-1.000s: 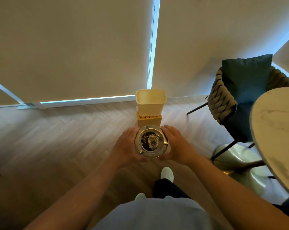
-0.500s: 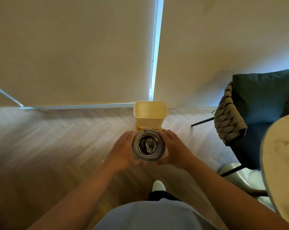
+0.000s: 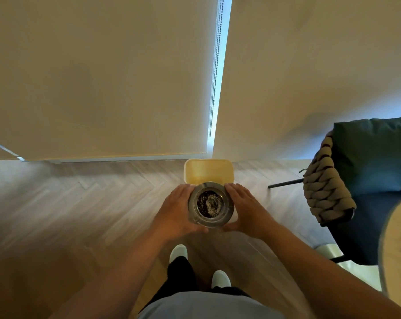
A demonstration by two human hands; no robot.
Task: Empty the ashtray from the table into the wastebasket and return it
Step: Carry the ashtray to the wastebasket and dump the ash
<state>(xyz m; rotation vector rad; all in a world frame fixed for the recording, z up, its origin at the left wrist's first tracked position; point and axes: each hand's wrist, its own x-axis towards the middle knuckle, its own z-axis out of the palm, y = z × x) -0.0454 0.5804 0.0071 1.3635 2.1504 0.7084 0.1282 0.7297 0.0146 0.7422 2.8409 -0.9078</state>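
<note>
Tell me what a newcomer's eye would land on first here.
First, the metal ashtray, upright and full of dark ash, held between the left hand and right hand at centre. Just beyond it stands the open yellow wastebasket on the wooden floor, below the bright gap between the blinds.

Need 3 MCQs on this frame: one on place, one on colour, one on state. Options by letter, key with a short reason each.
1. Where does the wastebasket stand?
A. On the floor by the blinds, ahead of the person
B. Under the table
C. On the chair seat

2. What colour is the wastebasket?
A. Black
B. Pale yellow
C. Red

3. What state is the ashtray in?
A. Upside down, emptied
B. Lying on the floor
C. Held level, ash inside

Key:
1 A: it stands on the wood floor at the foot of the blinds, straight ahead.
2 B: rim and inner walls are pale yellow.
3 C: the left hand and right hand hold it by its sides, opening up, dark ash in the bowl.
</note>
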